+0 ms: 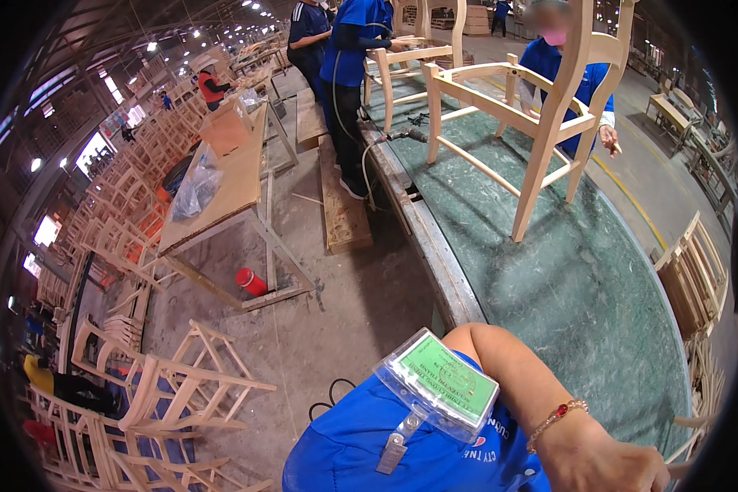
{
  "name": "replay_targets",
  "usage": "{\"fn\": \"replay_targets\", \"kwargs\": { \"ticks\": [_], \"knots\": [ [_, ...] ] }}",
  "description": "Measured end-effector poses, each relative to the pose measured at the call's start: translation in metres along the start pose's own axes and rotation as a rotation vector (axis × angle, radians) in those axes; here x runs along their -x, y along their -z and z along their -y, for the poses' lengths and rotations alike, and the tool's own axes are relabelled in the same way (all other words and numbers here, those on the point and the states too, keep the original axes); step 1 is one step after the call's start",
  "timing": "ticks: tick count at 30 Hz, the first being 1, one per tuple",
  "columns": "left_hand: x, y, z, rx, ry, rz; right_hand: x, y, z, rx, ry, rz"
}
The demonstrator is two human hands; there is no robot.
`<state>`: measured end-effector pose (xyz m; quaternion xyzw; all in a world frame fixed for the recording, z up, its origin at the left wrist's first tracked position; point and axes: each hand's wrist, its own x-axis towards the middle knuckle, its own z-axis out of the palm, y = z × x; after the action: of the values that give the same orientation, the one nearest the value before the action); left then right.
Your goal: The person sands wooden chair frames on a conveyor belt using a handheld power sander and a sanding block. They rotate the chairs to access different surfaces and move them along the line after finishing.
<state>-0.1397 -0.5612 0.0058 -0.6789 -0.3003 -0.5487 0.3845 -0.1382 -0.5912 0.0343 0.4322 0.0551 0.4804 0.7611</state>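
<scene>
My left arm bends across in front of my blue shirt, and my left hand point(611, 466) is at the lower right with its fingers curled closed. A pale wooden piece point(681, 470) shows beside the knuckles and seems to be in the grip; most of it is cut off by the picture's edge. A beaded bracelet point(556, 422) circles the wrist. My right hand is out of view. Ahead, an unfinished wooden chair frame point(541, 176) stands upright on the green-topped work line point(541, 303), apart from my hand.
A person in blue point(541, 61) stands beyond the chair; two more point(357, 49) work at the line's left. An air tool with a hose point(410, 134) lies on the line's edge. Left are a wooden table point(221, 197), a red flask point(251, 282) and stacked chairs point(172, 385).
</scene>
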Motion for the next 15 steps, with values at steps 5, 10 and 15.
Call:
{"fn": "replay_targets", "kwargs": {
  "ticks": [5, 10, 15],
  "knots": [
    [0.001, 0.001, 0.002, 0.010, -0.003, 0.023, 0.004, 0.023, 0.013, 0.046, -0.091, 0.016],
    [0.004, 0.006, 0.004, 0.019, 0.000, 0.046, 0.004, 0.062, 0.039, 0.134, -0.337, 0.047],
    [0.004, 0.008, 0.008, 0.018, 0.013, 0.083, 0.010, 0.128, 0.089, 0.536, -0.948, 0.132]
  ]
}}
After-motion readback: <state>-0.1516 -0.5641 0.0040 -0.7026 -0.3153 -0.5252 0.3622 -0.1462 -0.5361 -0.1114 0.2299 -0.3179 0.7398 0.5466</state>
